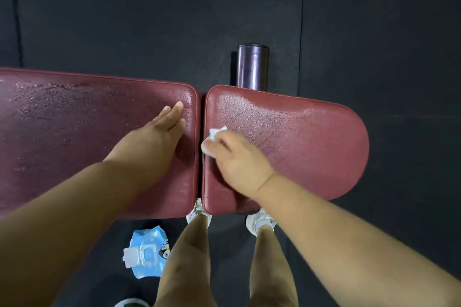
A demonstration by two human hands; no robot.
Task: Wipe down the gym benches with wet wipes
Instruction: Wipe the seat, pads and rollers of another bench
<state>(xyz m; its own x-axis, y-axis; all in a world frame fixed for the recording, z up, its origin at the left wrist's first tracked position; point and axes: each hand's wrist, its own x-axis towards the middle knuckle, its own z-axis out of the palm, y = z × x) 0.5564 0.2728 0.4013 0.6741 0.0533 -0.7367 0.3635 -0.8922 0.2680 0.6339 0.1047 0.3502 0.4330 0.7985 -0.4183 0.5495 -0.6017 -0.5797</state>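
A dark red padded gym bench runs across the view in two parts: a long back pad (74, 132) on the left and a rounded seat pad (311, 147) on the right, with a narrow gap between them. Both pads shine wet in places. My left hand (154, 137) rests flat on the back pad near the gap, fingers straight. My right hand (237, 157) grips a crumpled white wet wipe (212, 139) and presses it on the seat pad's left edge beside the gap.
A blue pack of wet wipes (147, 252) with its white lid open lies on the black rubber floor (399, 32) by my left leg. A dark cylindrical bench roller (252, 67) sticks out behind the seat pad. My white shoes (259, 222) stand under the bench's near edge.
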